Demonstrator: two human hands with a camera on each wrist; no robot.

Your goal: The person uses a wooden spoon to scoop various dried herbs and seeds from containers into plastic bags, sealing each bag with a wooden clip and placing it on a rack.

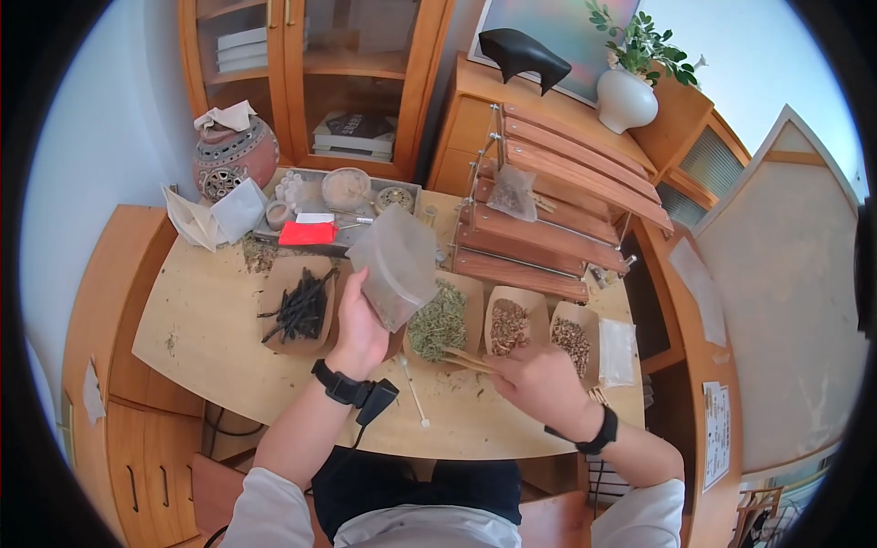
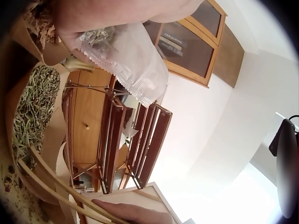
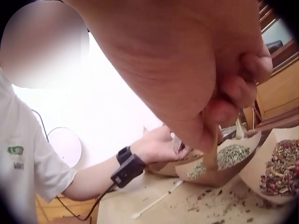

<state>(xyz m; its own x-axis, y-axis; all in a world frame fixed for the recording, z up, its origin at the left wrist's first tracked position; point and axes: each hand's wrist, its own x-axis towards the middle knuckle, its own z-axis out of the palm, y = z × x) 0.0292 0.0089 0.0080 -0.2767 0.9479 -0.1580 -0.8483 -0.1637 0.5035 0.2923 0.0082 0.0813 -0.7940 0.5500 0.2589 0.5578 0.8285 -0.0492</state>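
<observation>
Pale wood worktop [image 1: 311, 402]; glazed cabinet [image 1: 292, 100] beyond, 11 o'clock. Your left hand [image 1: 363, 327] grips the translucent bag [image 1: 393, 265] by its lower left edge; bag lies at 1 o'clock from that hand, above the worktop. Your right hand [image 1: 541, 384] pinches the tongs [image 1: 481, 364], tips at 10 o'clock, by the green herb [image 1: 438, 320] in its paper tray [image 1: 474, 303].

Bag looks light, limp, probably slick: hold near the rim, don't squeeze. Herb seems dry, brittle; lift loose tufts. Tongs likely light, springy; grip mid-length, clear of the tips.
</observation>
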